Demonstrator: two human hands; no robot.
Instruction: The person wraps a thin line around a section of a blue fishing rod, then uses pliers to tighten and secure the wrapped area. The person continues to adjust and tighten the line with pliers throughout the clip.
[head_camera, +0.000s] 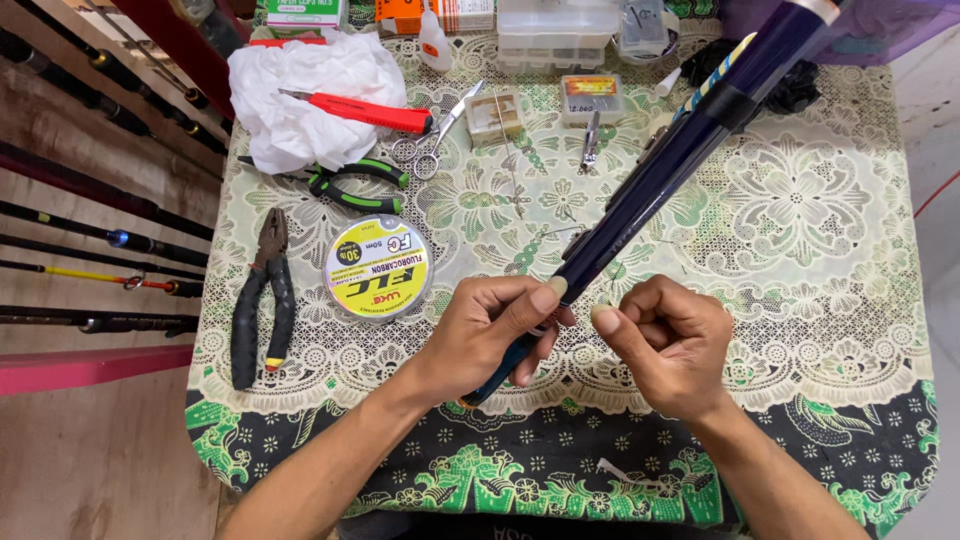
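We see the left hand (490, 335) wrapped around the lower end of a dark blue fishing rod (660, 165), fingers curled shut on it and the thumb lying along the shaft; the rod slants up from that grip, over the lace tablecloth (820, 230), to the top right corner of the view. The right hand (668, 345) sits just beside the shaft, its fingers folded into a loose fist with thumb and forefinger pinched together; it may be nipping a thin line, but we cannot make one out. We judge the rod light, stiff and smooth, probably slick on its glossy length, so the wrapped grip section low down is the sound place to hold it, with its small guides treated as fragile. Left of the hands lies a round yellow line spool (378, 267) with a printed face, and beside it black-handled pliers (262, 300). Farther back, a red-handled knife (365, 112) rests on a crumpled white cloth (300, 100), with scissors (432, 140) just next to it. Along the far edge stand a green-and-white carton (305, 13), an orange-and-white box (435, 12) and clear plastic cases (557, 30).
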